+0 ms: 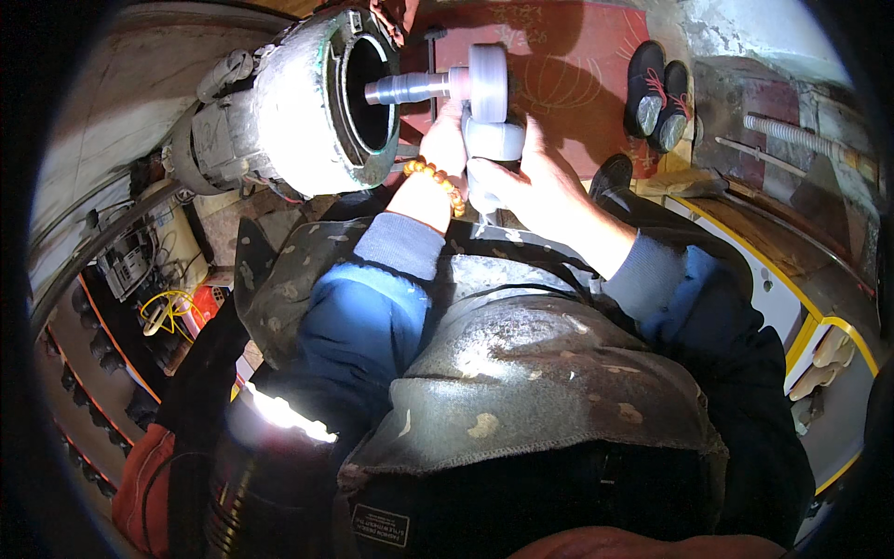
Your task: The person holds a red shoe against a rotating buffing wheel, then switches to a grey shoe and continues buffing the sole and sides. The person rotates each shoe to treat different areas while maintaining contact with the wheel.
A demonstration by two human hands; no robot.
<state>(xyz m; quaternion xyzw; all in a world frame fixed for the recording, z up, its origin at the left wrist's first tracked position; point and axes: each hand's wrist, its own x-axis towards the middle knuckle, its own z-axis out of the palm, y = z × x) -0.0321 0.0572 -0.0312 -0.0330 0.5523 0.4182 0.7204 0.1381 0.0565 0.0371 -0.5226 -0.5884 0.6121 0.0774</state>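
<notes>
A pale, rounded, glossy piece [495,142] is between my two hands, just below a whitish wheel [489,84] that looks smeared, as if spinning. The wheel sits at the end of a stepped metal spindle [410,88]. My right hand [549,191] is closed on the piece from the right, thumb across its near side. From the left, my left hand [440,154] is closed against it, its fingertips hidden and the skin washed out by glare. A bracelet of amber beads [434,175] circles my left wrist. Whether piece and wheel touch, I cannot tell.
The spindle comes out of a large round metal machine housing [317,102] at the left. A stained apron [531,373] covers my lap. Dark shoes [656,98] with red laces stand beyond a red board [577,130]. A yellow-edged cabinet [773,289] is at the right.
</notes>
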